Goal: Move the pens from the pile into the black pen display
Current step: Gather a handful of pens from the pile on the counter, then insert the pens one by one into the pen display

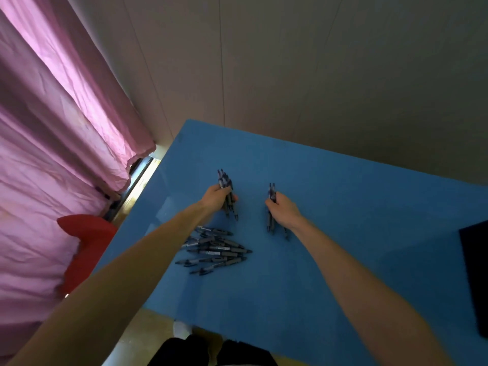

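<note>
Head view. Blue flat table top (343,260) runs from the near edge to the far wall. Left hand (215,198) is clenched around a bundle of dark grey-and-blue pens (226,186), held roughly upright; tips stick out above and below the fist. Right hand (284,207) grasps a smaller bundle of the same pens (272,194), also upright, lower ends close to the table; contact cannot be told. The two hands sit apart, left one slightly farther.

Pile of loose grey-and-blue pens (215,249) lies flat on the table, near side of the left hand, beside the left forearm.

Black flat object (475,273) at the right edge, cropped; cannot tell whether it is the display.

Pink pleated curtain (52,128) at far left; red plastic chair (84,241) below it.
</note>
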`<state>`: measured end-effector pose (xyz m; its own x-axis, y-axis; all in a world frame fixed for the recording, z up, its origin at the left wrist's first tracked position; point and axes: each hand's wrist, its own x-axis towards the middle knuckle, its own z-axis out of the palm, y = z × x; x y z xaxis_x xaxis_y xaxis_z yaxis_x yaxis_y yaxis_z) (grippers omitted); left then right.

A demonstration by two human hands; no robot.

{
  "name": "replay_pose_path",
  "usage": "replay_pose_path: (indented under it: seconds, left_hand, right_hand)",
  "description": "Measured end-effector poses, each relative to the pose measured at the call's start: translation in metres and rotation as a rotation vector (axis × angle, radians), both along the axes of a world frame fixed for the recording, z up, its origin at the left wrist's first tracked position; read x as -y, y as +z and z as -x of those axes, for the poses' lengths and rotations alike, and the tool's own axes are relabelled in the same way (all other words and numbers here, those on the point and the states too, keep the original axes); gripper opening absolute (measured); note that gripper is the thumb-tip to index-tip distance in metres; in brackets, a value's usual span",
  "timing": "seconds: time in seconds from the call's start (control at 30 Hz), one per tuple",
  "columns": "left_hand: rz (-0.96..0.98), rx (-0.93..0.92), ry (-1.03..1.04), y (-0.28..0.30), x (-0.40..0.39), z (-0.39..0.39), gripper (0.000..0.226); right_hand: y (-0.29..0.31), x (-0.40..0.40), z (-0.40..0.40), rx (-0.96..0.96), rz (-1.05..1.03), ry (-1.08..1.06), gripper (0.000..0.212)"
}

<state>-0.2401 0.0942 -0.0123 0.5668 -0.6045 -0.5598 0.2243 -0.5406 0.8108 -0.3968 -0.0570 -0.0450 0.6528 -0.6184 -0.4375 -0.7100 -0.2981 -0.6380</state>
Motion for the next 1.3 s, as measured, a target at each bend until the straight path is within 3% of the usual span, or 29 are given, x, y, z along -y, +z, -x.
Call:
replay_pose_path:
  seconds: [0.3,0.57,0.73,0.97,1.3]
  left_hand:
    - [0.048,0.004,-0.055,0.040,-0.011,0.035,0.026]
    - [0.174,0.078,-0.157,0.085,-0.050,0.091,0.041]
    - [0.264,0.057,-0.148,0.101,-0.075,0.134,0.036]
    - [0.239,0.107,-0.207,0.113,-0.089,0.205,0.033]
    - [0.331,0.122,-0.207,0.162,-0.061,0.315,0.033]
  right_hand:
    - [0.026,-0.035,0.034,0.325,-0.278,-0.352,0.031]
    - [0.067,-0.078,0.100,0.447,-0.309,-0.514,0.034]
    - [0.094,-0.111,0.150,0.506,-0.299,-0.563,0.030]
    - [0.150,-0.144,0.231,0.517,-0.206,-0.589,0.031]
    - [0.201,-0.128,0.353,0.570,-0.050,-0.700,0.014]
